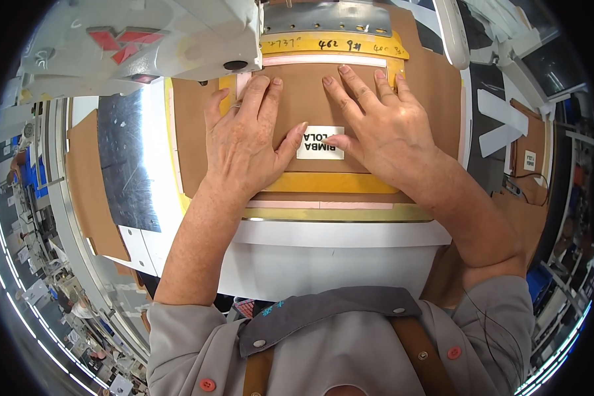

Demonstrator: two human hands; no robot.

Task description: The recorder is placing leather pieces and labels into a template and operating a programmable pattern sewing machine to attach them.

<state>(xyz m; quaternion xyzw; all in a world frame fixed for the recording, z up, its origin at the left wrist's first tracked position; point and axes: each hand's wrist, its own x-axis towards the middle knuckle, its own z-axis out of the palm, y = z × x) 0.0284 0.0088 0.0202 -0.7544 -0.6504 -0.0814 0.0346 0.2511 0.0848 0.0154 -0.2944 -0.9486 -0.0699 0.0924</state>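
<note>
A flat brown sheet (297, 99) lies in front of me, framed by a yellow template (333, 183) with handwriting on its far bar. Both palms are down. My left hand (244, 142) rests on the sheet's left part, fingers stretched toward the far edge. On the right part lies my right hand (393, 125), fingers spread, tips close to a white strip (323, 60) along the template's far side. Between my thumbs is a cream label (320, 152) with black print; the right thumb tip overlaps it and the left thumb reaches its edge.
A white machine head (132, 46) with a red emblem overhangs the far left. A perforated metal plate (330, 18) borders the template's far side. Shiny sheet metal (129, 158) and another brown panel (89, 191) lie left. White strips (501, 122) and a labelled brown piece (528, 142) lie right.
</note>
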